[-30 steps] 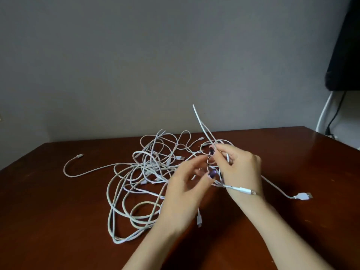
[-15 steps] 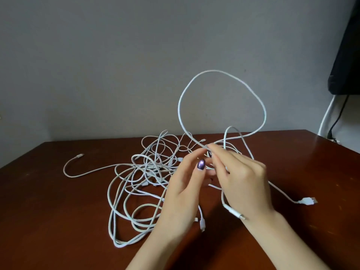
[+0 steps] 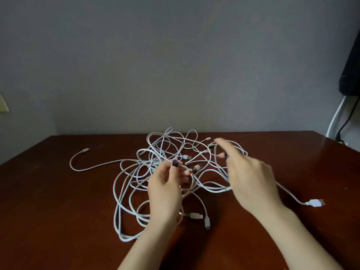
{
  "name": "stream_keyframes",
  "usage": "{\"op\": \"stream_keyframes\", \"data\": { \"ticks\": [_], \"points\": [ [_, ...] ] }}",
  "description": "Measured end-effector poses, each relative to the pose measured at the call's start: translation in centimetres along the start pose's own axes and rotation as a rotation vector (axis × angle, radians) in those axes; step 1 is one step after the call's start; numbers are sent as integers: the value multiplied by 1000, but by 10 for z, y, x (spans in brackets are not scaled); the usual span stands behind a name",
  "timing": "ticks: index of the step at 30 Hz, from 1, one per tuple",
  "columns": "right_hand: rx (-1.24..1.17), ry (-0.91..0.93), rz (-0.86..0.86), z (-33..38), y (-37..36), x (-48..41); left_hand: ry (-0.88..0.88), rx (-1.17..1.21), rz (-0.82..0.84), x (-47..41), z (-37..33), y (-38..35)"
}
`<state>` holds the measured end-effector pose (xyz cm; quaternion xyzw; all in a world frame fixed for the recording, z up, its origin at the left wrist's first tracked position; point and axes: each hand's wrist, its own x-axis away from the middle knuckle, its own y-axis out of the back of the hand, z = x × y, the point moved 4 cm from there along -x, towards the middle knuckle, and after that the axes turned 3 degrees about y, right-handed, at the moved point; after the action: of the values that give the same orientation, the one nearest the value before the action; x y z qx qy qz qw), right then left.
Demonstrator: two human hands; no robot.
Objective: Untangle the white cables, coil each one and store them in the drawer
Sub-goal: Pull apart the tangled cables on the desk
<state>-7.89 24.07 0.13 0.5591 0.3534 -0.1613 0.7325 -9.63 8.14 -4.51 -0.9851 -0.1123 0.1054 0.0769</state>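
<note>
White cables (image 3: 161, 151): raised loop fallen; left hand (image 3: 165, 191) fingers (image 3: 174, 168) pinch strand; right hand (image 3: 251, 178) fingers (image 3: 226, 147) spread.

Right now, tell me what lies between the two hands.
Head view: tangled white cables and one small plug lie between left hand and right hand.

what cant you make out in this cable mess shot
1. Head view: the right hand is motion-blurred, so whether its fingers hold a strand is unclear.
2. Head view: the count of white cables is unknown; strands overlap and the left hand covers the middle.
3. Drawer: outside the frame.
4. Black object at the right: cut off by the edge.
</note>
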Motion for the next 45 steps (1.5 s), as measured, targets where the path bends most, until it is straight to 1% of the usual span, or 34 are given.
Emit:
{"op": "stream_keyframes", "data": {
  "ticks": [1,3,5,6,8,10,11,13,15,16,19,22,25,28,30,33,35,37,38,41,42,43,45],
  "points": [
    [50,-114,-20,-7,4,-2,-9,-7,13,0,0,0],
    [84,-332,14,-24,8,0,-30,5,62,1,-4,-1],
    [13,-468,57,-35,11,3,-27,45,121,2,-9,-2],
    [-42,-486,10,-39,12,2,-14,81,149,2,-11,-3],
    [-92,-403,-161,-44,17,1,-3,134,182,3,-14,-3],
    [-155,-237,-305,-36,20,1,-29,109,192,2,-16,-2],
    [-207,-151,-337,-30,19,0,-37,104,203,2,-17,-2],
    [-328,-12,-337,-16,14,0,-37,120,241,4,-20,-3],
    [-476,40,-288,-4,9,1,-46,118,275,7,-24,-4],
    [-552,38,-244,0,6,2,-59,98,279,8,-26,-5],
    [-732,-50,-121,9,-5,5,-139,17,296,13,-31,-8],
    [-812,-98,-79,15,-12,6,-241,-50,393,22,-38,-17],
    [-891,-170,-104,13,-12,5,-262,-93,415,29,-38,-22],
    [-983,-241,-183,7,-6,3,-191,-43,392,27,-33,-21],
    [-1061,-313,-240,2,-3,2,-129,-61,418,27,-26,-23],
    [-1047,-389,-346,-8,0,1,-9,-115,541,27,-16,-27],
    [-1009,-392,-360,-10,0,1,-22,-164,586,29,-15,-28],
    [-1000,-405,-359,-11,0,2,-62,-170,560,28,-19,-28],
    [-999,-416,-366,-13,0,2,-55,-133,535,27,-19,-27],
    [-1026,-440,-471,-23,3,1,42,44,452,20,-19,-21],
    [-1006,-428,-512,-26,6,2,55,71,444,18,-19,-19],
    [-963,-392,-518,-29,9,2,58,85,447,16,-20,-17],
    [-818,-291,-461,-31,13,1,63,114,480,15,-22,-15]
  ]
}}
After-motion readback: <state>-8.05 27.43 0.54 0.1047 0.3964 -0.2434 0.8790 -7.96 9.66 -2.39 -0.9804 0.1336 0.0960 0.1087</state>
